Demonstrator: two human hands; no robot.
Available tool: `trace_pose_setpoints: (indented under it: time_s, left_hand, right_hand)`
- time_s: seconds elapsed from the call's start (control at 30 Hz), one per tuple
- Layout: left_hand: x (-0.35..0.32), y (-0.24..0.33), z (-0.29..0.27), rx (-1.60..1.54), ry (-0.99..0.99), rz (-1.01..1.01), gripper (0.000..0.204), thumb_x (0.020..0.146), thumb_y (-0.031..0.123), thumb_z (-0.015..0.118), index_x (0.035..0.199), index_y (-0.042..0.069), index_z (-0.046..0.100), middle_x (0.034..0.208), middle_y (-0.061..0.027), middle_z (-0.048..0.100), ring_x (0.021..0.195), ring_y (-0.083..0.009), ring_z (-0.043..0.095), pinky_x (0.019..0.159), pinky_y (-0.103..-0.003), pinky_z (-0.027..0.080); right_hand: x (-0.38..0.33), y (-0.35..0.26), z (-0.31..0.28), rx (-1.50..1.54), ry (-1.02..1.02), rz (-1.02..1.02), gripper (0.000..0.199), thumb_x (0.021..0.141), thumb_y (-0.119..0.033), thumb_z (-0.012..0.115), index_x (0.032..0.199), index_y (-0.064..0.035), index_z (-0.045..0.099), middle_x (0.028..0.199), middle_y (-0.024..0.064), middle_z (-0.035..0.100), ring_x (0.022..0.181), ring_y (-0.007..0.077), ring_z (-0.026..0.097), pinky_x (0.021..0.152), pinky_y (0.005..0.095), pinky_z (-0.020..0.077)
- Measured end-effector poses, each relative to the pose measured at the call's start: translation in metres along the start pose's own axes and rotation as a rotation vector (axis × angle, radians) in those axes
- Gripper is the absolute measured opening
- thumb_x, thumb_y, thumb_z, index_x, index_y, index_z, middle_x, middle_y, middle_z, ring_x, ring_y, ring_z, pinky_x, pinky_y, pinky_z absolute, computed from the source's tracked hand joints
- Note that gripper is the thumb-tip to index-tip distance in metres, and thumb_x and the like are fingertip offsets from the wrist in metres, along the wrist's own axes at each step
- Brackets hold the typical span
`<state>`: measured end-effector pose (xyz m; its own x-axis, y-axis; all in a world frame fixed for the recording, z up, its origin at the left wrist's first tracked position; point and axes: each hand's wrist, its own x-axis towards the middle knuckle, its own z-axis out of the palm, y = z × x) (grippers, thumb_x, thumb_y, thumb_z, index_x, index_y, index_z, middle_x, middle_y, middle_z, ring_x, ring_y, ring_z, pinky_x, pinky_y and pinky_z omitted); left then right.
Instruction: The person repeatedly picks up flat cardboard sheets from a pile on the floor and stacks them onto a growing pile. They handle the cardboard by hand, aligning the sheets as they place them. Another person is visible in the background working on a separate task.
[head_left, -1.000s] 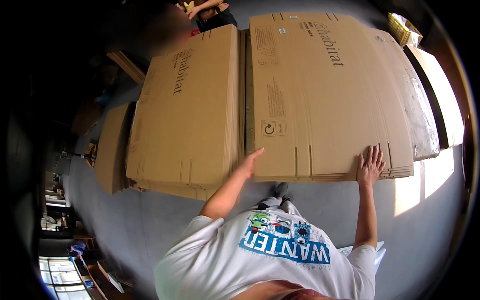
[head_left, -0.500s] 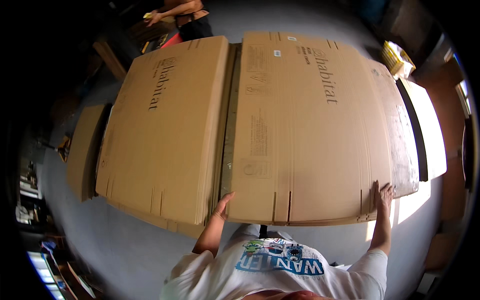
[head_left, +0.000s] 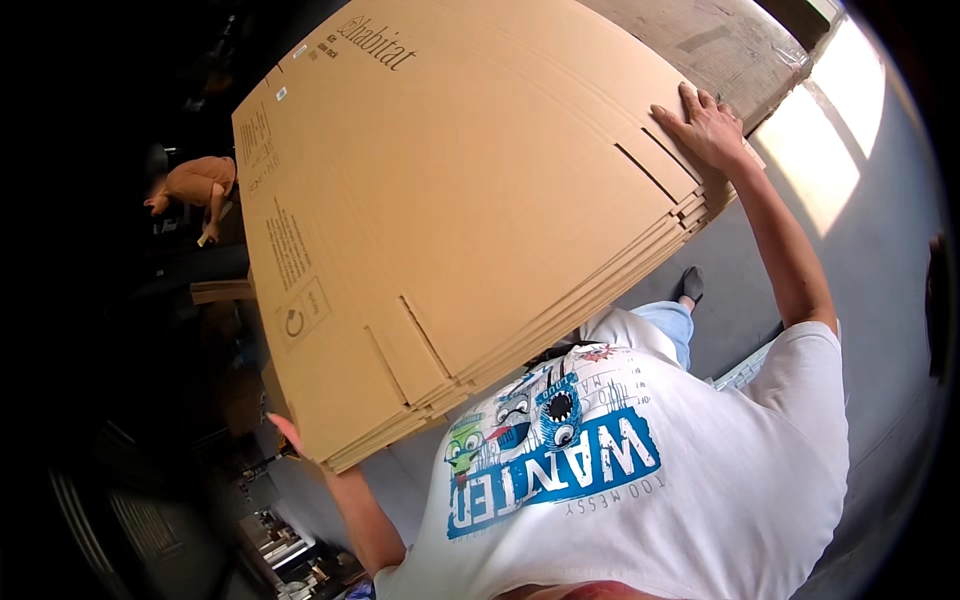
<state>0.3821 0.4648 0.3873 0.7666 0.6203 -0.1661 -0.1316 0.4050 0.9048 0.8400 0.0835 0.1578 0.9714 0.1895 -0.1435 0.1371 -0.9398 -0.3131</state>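
A thick stack of flattened cardboard boxes point(head_left: 480, 190) lies close in front of me, turned at a slant, its layered near edge facing my body. My left hand point(head_left: 287, 437) grips its near left corner. The thumb shows beyond the edge, while the other fingers are hidden by the cardboard. At the right end, my right hand point(head_left: 708, 128) rests on the top sheet near the slotted corner, with fingers spread and visible. Slots are cut along the near side of the top sheet, and dark print marks its surface.
A worn greyish-brown surface point(head_left: 715, 50) extends beyond the stack at upper right. Another person point(head_left: 200, 185) in an orange-brown top bends forward at the left. Sunlit patches point(head_left: 825, 150) lie on the grey floor to the right. Dark clutter lines the left side.
The view has swung round, and the stack now appears nearer and slanted. Both hands are still at its edges. The second cardboard stack on the left has gone out of view.
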Motion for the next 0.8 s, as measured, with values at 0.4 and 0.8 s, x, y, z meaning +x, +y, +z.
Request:
trace_pose_setpoints:
  time_s: [0.4,0.8]
  left_hand:
    - [0.016,-0.030,0.067,0.650,0.405,1.369,0.057,0.089,0.044,0.051,0.126,0.002,0.044,0.124,-0.0122,0.051,0.108,-0.0230,0.054,0.092,-0.038,0.045]
    - [0.153,0.054,0.209,0.693,-0.081,1.911,0.047,0.091,0.048,0.047,0.099,0.004,0.060,0.096,-0.0075,0.058,0.084,-0.0161,0.059,0.075,-0.026,0.049]
  right_hand:
    - [0.018,0.013,0.096,0.541,-0.171,-0.140,0.076,0.079,-0.070,0.037,0.114,-0.0068,0.060,0.113,0.0182,0.060,0.110,0.0317,0.054,0.095,0.0371,0.0386]
    - [-0.118,-0.064,-0.021,1.479,-0.142,-0.802,0.092,0.073,-0.068,0.058,0.131,0.0021,0.043,0.122,0.0096,0.055,0.109,0.0164,0.053,0.092,0.0257,0.0405]
